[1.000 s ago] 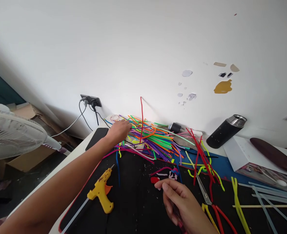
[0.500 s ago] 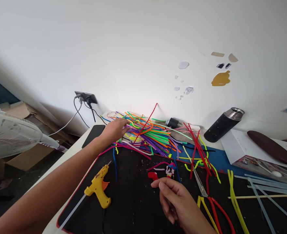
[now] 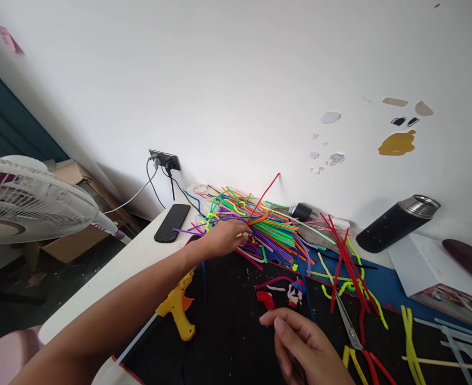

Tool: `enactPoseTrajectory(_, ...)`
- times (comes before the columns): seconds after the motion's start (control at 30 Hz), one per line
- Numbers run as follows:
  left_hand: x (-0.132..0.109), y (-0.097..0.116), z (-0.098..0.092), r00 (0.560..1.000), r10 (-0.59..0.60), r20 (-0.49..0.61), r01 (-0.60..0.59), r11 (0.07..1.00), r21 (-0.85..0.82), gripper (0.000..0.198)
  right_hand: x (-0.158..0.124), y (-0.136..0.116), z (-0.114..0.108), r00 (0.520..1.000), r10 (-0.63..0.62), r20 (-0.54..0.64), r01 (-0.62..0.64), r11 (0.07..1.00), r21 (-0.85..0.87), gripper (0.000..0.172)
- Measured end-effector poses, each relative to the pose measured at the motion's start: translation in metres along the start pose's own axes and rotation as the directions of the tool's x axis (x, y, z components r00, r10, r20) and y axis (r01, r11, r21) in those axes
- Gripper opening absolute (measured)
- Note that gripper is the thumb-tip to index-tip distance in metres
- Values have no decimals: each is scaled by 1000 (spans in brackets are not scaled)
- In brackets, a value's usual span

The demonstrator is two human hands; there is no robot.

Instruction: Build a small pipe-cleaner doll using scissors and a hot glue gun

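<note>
My left hand [image 3: 230,237] reaches over the front of a pile of coloured pipe cleaners [image 3: 276,230]. Its fingers are bent closed; a small yellow and white bit shows at the fingertips, too small to name. A purple pipe cleaner [image 3: 188,232] pokes out behind the hand. My right hand [image 3: 306,345] hovers over the black mat [image 3: 228,321], loosely curled, thumb apart from the fingers, with nothing visible held. Just beyond its index fingertip lies a bent red fuzzy piece [image 3: 265,299]. A small doll-like figure of pipe cleaners [image 3: 296,293] lies beyond the hand.
A yellow glue gun [image 3: 180,310] lies left, partly behind my left forearm. Scissors [image 3: 352,331] and red pipe cleaners [image 3: 348,262] are at right. A phone [image 3: 172,222], a black flask [image 3: 396,222] and a white box [image 3: 416,262] stand or lie farther back. A fan [image 3: 31,203] is at far left.
The view has shifted left. My left hand has moved right and nearer along the pile, uncovering the phone. My right hand has drawn back slightly from the red piece.
</note>
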State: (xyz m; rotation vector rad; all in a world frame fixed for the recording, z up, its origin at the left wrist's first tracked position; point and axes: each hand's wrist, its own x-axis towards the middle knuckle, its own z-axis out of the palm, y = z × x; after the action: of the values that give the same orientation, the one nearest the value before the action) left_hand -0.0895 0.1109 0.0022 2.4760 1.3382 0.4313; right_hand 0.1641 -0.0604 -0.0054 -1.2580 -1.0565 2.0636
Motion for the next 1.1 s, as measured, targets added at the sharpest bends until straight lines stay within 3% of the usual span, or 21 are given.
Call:
enactPoseTrajectory(0.1, -5, -20, -22, 987, -124, -106, 124, 992, -8, 28, -5, 2, -2, 1000, 22, -5, -22, 1000, -20, 78)
enactPoseTrajectory(0.23, -21, -61, -54, 916, -334, -223, 346, 938, 15, 32, -6, 5, -3, 999, 50, 13, -49, 999, -23, 80)
enactPoseTrajectory(0.33, -33, -86, -64, 883, -416, -218, 435, 899, 45, 32, -4, 6, 0, 998, 62, 32, -61, 998, -22, 81)
enactPoseTrajectory(0.43, -37, -99, -59, 881, -442, -169, 458, 886, 73, 32, -2, 6, 5, 997, 68, 35, -67, 997, -27, 81)
enactPoseTrajectory(0.7, -20, -105, -35, 883, -444, -153, 459, 884, 83, 22, -8, 1, 11, 996, 70, 54, -67, 996, -56, 83)
enactPoseTrajectory(1.0, -23, -79, -64, 852, -415, -319, 430, 902, -23, 36, -9, 7, 8, 996, 67, 55, -66, 998, -18, 80)
enactPoseTrajectory(1.1, -22, -73, -62, 872, -405, -276, 408, 912, -47, 36, -9, 5, 13, 996, 62, 68, -62, 998, -6, 80)
